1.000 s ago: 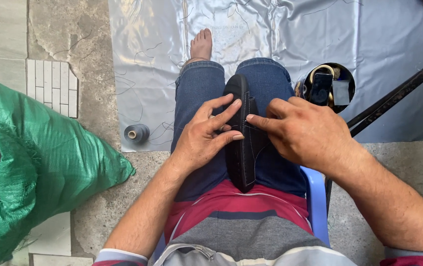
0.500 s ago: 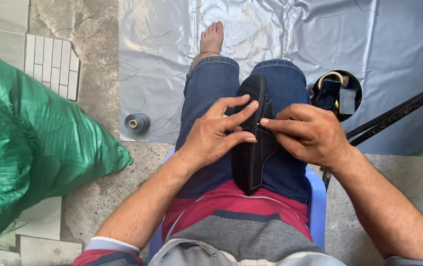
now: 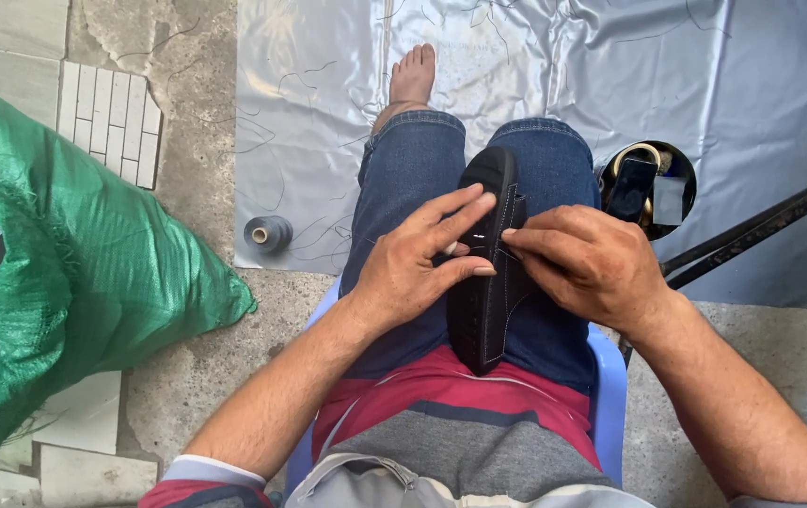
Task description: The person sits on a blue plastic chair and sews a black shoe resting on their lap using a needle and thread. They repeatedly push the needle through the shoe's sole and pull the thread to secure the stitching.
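Underfoot, a wide silver sheet (image 3: pixel 554 66) covers the stone floor, with a bulging green woven sack (image 3: pixel 74 254) off to the left and a grey thread spool (image 3: pixel 267 233) standing at the sheet's edge. Closer in, a black sandal (image 3: pixel 486 282) stands on its edge between the person's jeans-clad thighs, sole facing left. Its sole rests against the left hand (image 3: pixel 418 268), whose fingers wrap loosely around it, while the right hand (image 3: pixel 592 263) pinches closed on the sandal's strap side, fingertips nearly meeting the left hand's.
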